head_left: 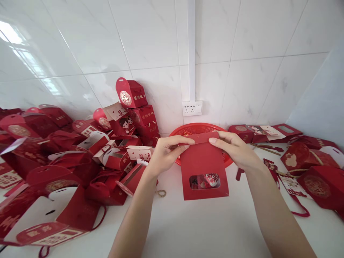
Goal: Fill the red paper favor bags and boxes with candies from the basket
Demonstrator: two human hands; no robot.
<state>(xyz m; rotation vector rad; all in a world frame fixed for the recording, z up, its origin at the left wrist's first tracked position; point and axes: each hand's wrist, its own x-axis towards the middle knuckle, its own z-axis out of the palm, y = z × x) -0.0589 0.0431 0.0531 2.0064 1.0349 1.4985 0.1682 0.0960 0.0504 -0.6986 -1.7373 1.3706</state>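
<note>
A red paper gift bag with a clear oval window near its lower edge is held up in front of me. Red and white contents show through the window. My left hand pinches the top left corner, where the upper flap is folded over. At the top right corner, my right hand grips the same folded edge between thumb and fingers. Behind the bag stands a red plastic basket, mostly hidden by the bag and hands.
Many red gift boxes crowd the left of the white table, some stacked against the tiled wall. More red boxes, tags and cords lie at the right. A wall socket sits above the basket. A small cord loop lies left of the bag.
</note>
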